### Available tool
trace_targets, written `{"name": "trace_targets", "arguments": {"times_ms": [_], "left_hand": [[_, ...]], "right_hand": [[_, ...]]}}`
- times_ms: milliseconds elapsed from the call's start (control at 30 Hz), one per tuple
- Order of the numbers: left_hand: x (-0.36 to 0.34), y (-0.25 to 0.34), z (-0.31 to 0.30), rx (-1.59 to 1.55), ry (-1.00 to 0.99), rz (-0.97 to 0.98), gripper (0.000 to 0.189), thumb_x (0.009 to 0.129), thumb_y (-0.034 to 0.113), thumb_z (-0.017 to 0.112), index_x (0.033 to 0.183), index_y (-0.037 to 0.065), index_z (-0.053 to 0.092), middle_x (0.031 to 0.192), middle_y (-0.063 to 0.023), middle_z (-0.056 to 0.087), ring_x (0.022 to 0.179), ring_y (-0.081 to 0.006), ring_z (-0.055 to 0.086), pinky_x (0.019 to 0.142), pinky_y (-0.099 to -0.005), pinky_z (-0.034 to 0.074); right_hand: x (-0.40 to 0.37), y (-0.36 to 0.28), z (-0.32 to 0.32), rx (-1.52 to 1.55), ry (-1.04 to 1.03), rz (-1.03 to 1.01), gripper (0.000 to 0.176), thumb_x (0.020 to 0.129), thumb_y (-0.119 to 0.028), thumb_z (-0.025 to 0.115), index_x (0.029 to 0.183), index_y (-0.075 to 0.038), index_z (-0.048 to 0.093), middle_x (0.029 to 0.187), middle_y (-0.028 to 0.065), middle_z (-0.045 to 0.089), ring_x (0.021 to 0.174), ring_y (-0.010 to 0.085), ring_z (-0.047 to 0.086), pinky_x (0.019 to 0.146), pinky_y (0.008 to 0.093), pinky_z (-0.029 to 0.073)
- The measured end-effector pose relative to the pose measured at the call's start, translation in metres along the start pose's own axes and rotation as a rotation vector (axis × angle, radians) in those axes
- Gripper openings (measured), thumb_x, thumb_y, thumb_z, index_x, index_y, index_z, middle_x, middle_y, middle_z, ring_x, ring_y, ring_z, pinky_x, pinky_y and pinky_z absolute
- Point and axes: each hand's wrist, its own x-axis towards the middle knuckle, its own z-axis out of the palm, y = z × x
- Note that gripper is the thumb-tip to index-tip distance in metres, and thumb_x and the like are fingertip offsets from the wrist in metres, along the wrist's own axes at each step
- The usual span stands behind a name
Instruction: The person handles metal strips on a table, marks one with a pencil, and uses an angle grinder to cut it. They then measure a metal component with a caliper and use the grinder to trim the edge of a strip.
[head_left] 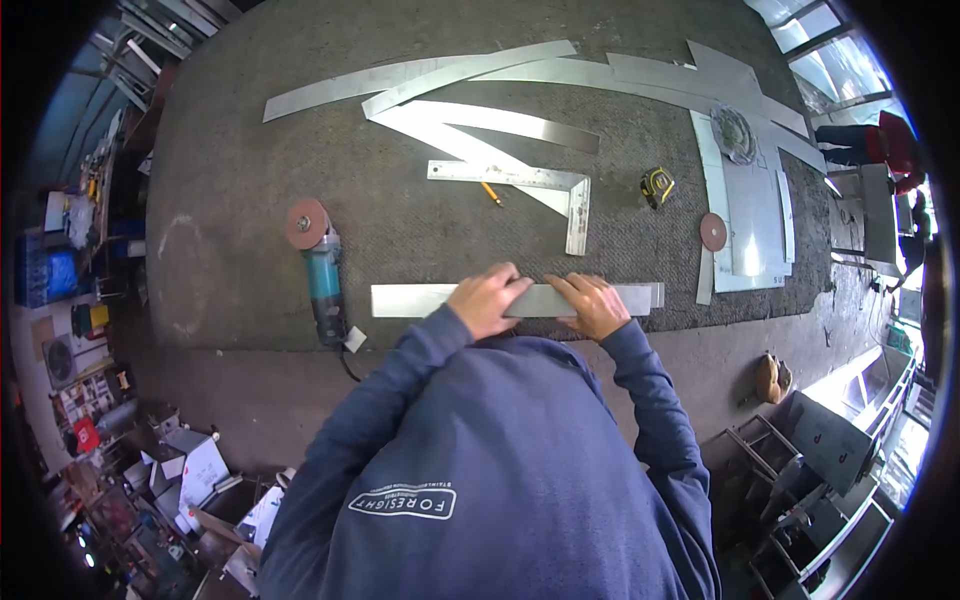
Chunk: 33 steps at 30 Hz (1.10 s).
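Note:
A flat metal strip (410, 300) lies along the near edge of the dark worktable, in front of my body. My left hand (487, 301) grips it near its middle, fingers bent over the far edge. A little to the right, my right hand (592, 304) is closed around the same strip, thumb and fingers over its far edge. At the strip's right end a second edge shows. Beyond my hands lie a steel square (505, 174) and a yellow pencil (492, 194).
An angle grinder (323, 280) lies to the left. Further back are long metal strips (350, 87). A tape measure (657, 187), a loose disc (713, 232) and metal sheets (750, 220) are to the right. A person in red (893, 150) stands at the far right.

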Motion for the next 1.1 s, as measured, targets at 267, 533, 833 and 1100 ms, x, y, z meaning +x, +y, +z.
{"name": "trace_targets", "arguments": {"times_ms": [267, 533, 833, 1100], "left_hand": [[-0.003, 0.001, 0.052, 0.158, 0.15, 0.067, 0.075, 0.07, 0.038, 0.081, 0.131, 0.005, 0.056, 0.131, -0.0133, 0.05, 0.126, -0.0329, 0.046, 0.104, -0.0465, 0.041], [-0.019, -0.03, 0.082, 0.306, 0.085, 0.041, 0.068, 0.075, 0.04, 0.077, 0.129, 0.005, 0.057, 0.125, -0.0126, 0.052, 0.116, -0.0308, 0.05, 0.097, -0.0441, 0.045], [-0.008, -0.016, 0.064, 0.351, -0.007, 0.072, 0.049, 0.08, 0.028, 0.074, 0.122, 0.006, 0.063, 0.101, -0.0099, 0.057, 0.099, -0.029, 0.058, 0.081, -0.0429, 0.054], [0.019, -0.031, 0.034, 0.01, -0.255, -0.09, 0.042, 0.083, 0.027, 0.075, 0.118, 0.005, 0.069, 0.108, -0.0149, 0.065, 0.101, -0.0332, 0.064, 0.091, -0.0386, 0.05]], "right_hand": [[-0.03, 0.026, 0.021, -0.154, 0.155, 0.019, 0.084, 0.075, -0.045, 0.076, 0.147, -0.018, 0.042, 0.144, 0.0122, 0.045, 0.136, 0.0314, 0.04, 0.113, 0.0465, 0.033], [-0.045, 0.061, 0.062, -0.06, 0.183, -0.025, 0.071, 0.081, -0.049, 0.069, 0.139, -0.012, 0.05, 0.136, 0.0099, 0.048, 0.128, 0.0302, 0.045, 0.113, 0.0483, 0.032], [-0.045, 0.078, 0.05, 0.113, 0.242, -0.162, 0.045, 0.082, -0.039, 0.07, 0.109, -0.003, 0.066, 0.11, 0.0103, 0.065, 0.103, 0.0281, 0.062, 0.086, 0.0385, 0.052], [-0.023, 0.082, 0.035, 0.262, 0.033, 0.133, 0.049, 0.07, -0.05, 0.078, 0.097, -0.01, 0.075, 0.095, 0.0109, 0.072, 0.091, 0.0301, 0.069, 0.076, 0.0418, 0.055]]}}
